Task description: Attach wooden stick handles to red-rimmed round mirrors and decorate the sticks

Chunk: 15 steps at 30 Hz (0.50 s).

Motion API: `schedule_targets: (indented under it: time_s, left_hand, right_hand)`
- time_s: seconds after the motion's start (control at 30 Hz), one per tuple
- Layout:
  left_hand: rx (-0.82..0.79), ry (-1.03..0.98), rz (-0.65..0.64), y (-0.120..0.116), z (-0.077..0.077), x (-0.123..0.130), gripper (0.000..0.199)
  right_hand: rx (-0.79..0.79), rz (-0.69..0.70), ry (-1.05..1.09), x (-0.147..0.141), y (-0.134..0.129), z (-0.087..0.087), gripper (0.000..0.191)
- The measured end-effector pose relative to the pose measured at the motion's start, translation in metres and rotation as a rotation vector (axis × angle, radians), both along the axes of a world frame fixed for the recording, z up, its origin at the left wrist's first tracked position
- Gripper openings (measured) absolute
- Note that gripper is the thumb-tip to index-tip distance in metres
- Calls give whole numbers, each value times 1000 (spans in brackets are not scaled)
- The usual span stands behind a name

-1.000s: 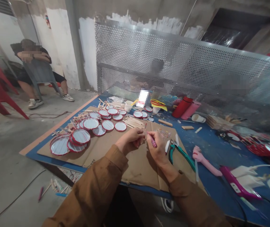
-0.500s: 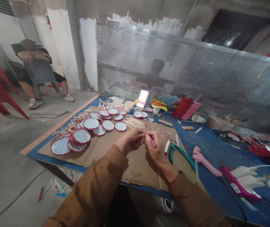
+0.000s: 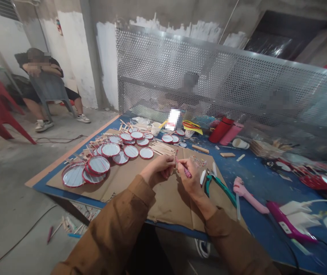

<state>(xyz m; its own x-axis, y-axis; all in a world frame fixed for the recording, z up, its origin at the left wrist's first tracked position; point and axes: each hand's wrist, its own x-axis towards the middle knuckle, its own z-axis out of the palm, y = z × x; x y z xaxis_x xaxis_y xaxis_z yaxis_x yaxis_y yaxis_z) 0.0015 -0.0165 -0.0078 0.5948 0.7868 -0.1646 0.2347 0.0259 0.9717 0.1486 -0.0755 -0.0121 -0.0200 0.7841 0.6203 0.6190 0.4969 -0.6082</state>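
Note:
My left hand (image 3: pixel 161 168) is closed, its fingertips pinching a thin wooden stick (image 3: pixel 176 152) whose reddish tip points up. My right hand (image 3: pixel 192 182) is wrapped round a pink marker (image 3: pixel 187 173); its working end meets the stick close to my left fingertips, and the exact contact is too small to make out. Both hands hover over a cardboard sheet (image 3: pixel 163 204). Just beyond them lies a bundle of flat wooden sticks (image 3: pixel 163 148). Left of my hands, round red-rimmed discs (image 3: pixel 99 165) overlap in a pile. Beside my right hand are green-handled pliers (image 3: pixel 222 187) and a white marker (image 3: pixel 203 177).
On the blue table (image 3: pixel 255 173) to the right rest a pink glue gun (image 3: pixel 249 195) and a purple power strip (image 3: pixel 291 225) with cords. Farther back stand a red bottle (image 3: pixel 221 129) and paper cups (image 3: pixel 156 128). A perforated metal screen (image 3: pixel 157 57) borders the table. A person sits at left.
My right hand with the pink marker has shifted slightly right and down, covering more of the white marker. My left hand stays in place with the stick.

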Motion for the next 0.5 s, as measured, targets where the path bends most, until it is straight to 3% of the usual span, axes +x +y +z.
schedule_targets:
  time_s: [0.5]
  left_hand:
    - [-1,-21,-8,2,-4,0,17]
  right_hand:
    - [-5,-11,-4,0,-1,1,18]
